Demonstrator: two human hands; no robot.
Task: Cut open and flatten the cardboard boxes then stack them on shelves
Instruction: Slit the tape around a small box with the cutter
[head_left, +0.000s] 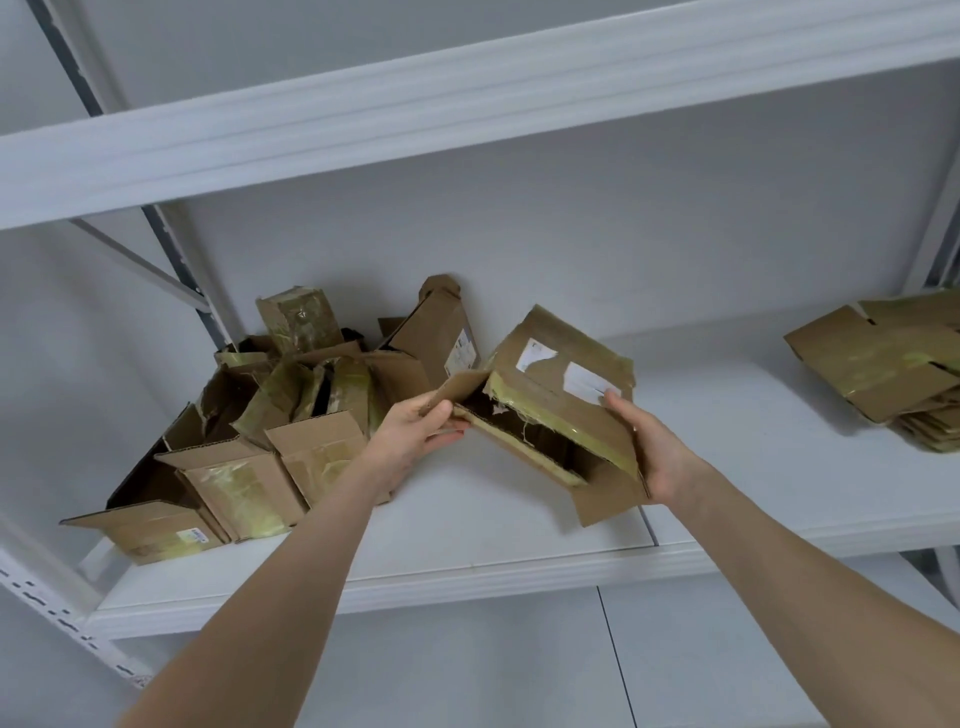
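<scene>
Both hands are on one taped cardboard box (550, 395) over the shelf (467, 519); left hand (415, 431) pinches its flap, right hand (654, 452) grips the other side; unflattened boxes (249, 441) left of them, flattened stack (883, 364) far right.

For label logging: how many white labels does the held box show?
2 on the cardboard box: torn label at left, second label by the right hand. More may be hidden.
</scene>
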